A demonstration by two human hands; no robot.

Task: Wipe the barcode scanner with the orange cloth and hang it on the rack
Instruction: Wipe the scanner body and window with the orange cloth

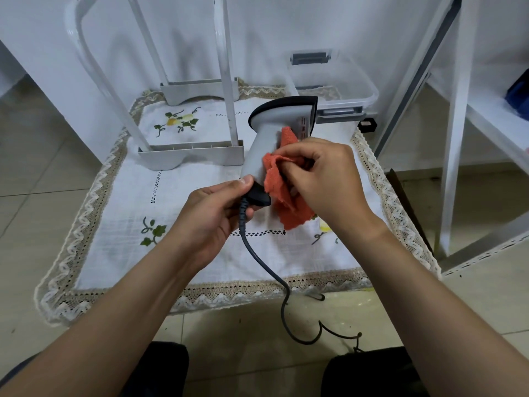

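Head view shows a lace-edged tablecloth (200, 253) bearing the rack (227, 90), above tiled floor (34, 167).

— Where is the scanner (282, 116)?

— Over the middle of the surface (177, 213), head away from the person. The left hand (211, 216) grips the foot of its handle. The right hand (326, 179), on the handle's right, holds the cloth (292, 213) against it.

— And the rack (190, 156)?

— On the surface, behind and left of the scanner. A box (357, 84) sits behind the scanner, at the back right corner.

— The cable (266, 265)?

— From the handle's foot it passes through the left hand, over the front edge and down to the floor (243, 325). Shelving (455, 156) stands right of the surface.
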